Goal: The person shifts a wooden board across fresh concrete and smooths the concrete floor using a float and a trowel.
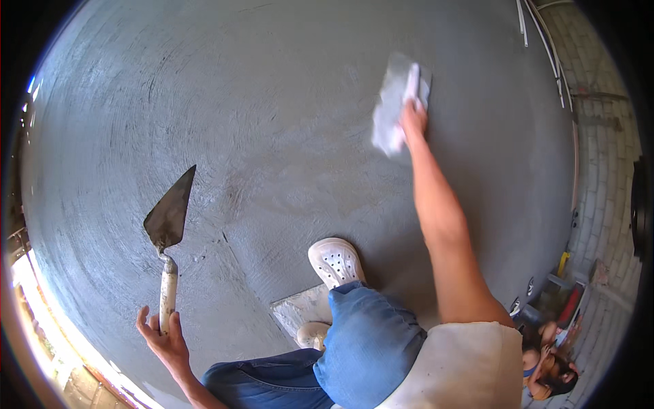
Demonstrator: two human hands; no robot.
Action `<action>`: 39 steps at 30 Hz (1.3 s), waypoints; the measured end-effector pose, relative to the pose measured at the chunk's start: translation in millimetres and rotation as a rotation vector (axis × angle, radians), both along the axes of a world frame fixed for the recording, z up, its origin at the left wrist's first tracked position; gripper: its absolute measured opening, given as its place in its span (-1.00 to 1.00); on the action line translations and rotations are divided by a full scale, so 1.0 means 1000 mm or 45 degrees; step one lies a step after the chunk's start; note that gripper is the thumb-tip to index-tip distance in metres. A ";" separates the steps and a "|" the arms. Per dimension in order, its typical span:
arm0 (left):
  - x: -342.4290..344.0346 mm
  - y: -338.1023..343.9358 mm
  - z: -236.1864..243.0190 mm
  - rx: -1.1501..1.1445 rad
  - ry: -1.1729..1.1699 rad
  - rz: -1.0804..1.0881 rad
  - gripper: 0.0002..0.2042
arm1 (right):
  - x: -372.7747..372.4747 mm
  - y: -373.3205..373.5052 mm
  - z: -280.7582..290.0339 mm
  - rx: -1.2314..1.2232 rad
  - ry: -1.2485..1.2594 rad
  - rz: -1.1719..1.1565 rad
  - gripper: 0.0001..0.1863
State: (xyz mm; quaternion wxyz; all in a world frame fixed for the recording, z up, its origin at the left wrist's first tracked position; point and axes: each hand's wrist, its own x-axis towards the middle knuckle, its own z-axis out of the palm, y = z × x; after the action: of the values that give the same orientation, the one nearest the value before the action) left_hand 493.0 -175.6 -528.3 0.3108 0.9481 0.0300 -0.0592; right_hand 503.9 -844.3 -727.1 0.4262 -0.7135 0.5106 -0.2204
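Trowel (pixel 170 225) is jutting beyond the clasping left grip (pixel 167 346), seemingly for clearance, while the right grip (pixel 414 121) is clutching a float (pixel 394 102).

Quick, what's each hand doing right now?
Left hand: holding a pointed trowel by its pale handle.
Right hand: closed, gripping a flat trowel, a bit blurred.

Person wears cream short-sleeved top (pixel 470 365), blue jeans (pixel 371 347), white clogs (pixel 336 258), round holes; left hand (pixel 169 344), right hand (pixel 414 121) bare.
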 end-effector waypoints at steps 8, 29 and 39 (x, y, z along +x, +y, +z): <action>0.011 -0.003 -0.020 0.284 0.091 -0.081 -0.46 | 0.011 0.118 -0.030 0.030 0.160 1.285 -0.56; 0.014 -0.034 -0.013 0.124 -0.025 -0.199 -0.41 | -0.191 0.051 -0.020 0.010 0.299 0.602 -0.57; 0.017 -0.035 -0.019 0.116 0.078 -0.122 -0.42 | 0.079 0.059 -0.011 -0.064 0.432 0.441 -0.57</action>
State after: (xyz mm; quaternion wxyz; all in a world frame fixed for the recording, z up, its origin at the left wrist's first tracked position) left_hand 509.8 -210.6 -547.6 0.2630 0.9595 -0.0033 -0.1014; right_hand 583.4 -785.1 -738.6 0.3479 -0.8276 0.4392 -0.0337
